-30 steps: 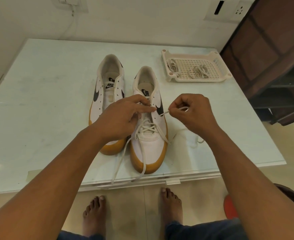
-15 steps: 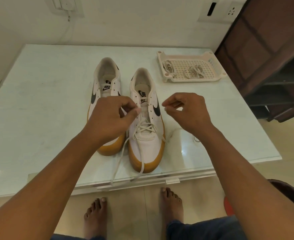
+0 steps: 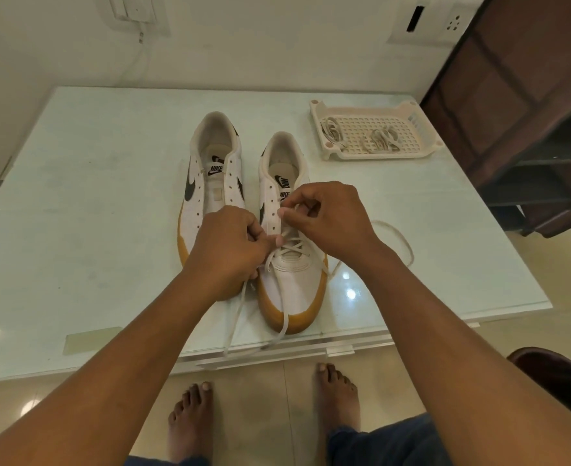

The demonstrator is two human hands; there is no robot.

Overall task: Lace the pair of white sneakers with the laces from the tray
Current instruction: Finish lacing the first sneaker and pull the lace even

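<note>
Two white sneakers with tan soles stand side by side on the table. The left sneaker [image 3: 212, 183] has bare eyelets. The right sneaker [image 3: 291, 280] carries a white lace [image 3: 291, 247] crossed through its lowest eyelets. My left hand [image 3: 227, 250] grips the shoe's left eyelet flap beside the crossings. My right hand [image 3: 327, 218] pinches the lace end just over the left eyelet row. One loose lace end trails over the table's front edge; the other loops on the table to the right. The tray [image 3: 418, 153] at the back right holds more laces [image 3: 380, 139].
The pale glass table [image 3: 92, 213] ends at a front edge just above my bare feet [image 3: 336, 395]. A dark wooden shelf unit [image 3: 529, 112] stands to the right. A dark red rounded object [image 3: 556, 375] sits at the lower right.
My right hand has moved left from beside the shoe to over its eyelets, bringing the lace end with it. My left hand has shifted down to the shoe's left flap.
</note>
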